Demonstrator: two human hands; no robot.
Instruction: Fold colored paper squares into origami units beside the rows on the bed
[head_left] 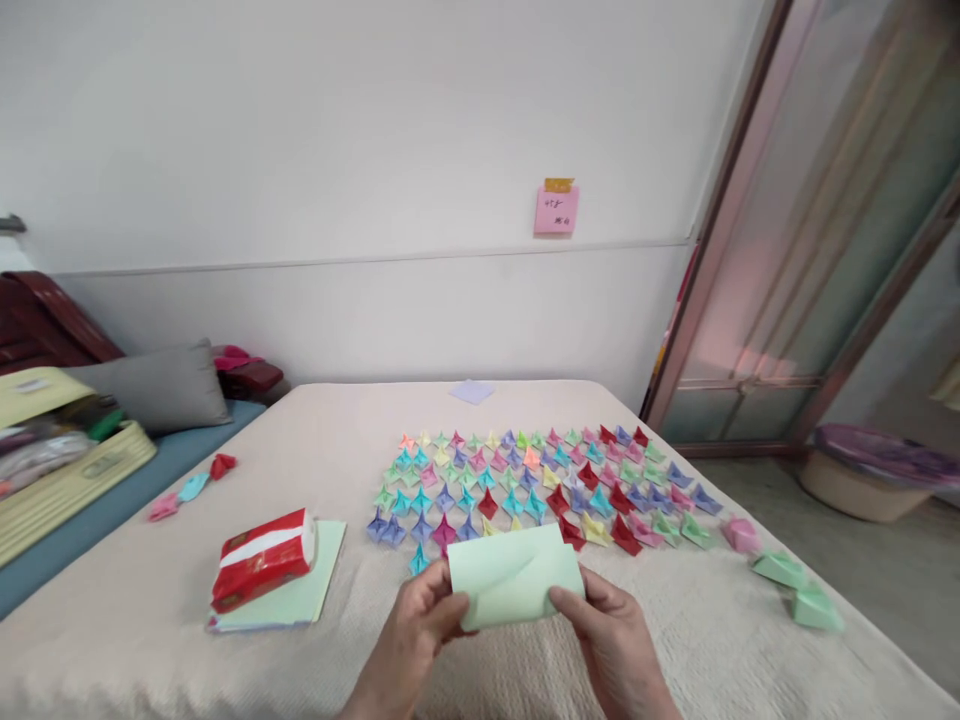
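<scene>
A pale green sheet of paper [514, 580], bent over on itself in a loose fold, is held up above the near part of the table. At its left edge my left hand [420, 620] grips it between thumb and fingers. My right hand [611, 630] pinches the right edge, thumb in front and fingers behind. Just beyond the sheet, rows of small folded paper pieces [487, 501] in many colours stand on the cloth; the sheet hides part of the nearest row.
A red tissue pack [262, 560] lies on a stack of green paper [330, 560] at left. Larger folded pieces [817, 606] line the right edge. A lavender sheet [472, 391] lies at the back. A pink note [556, 210] is taped to the wall; a bin [862, 490] stands right.
</scene>
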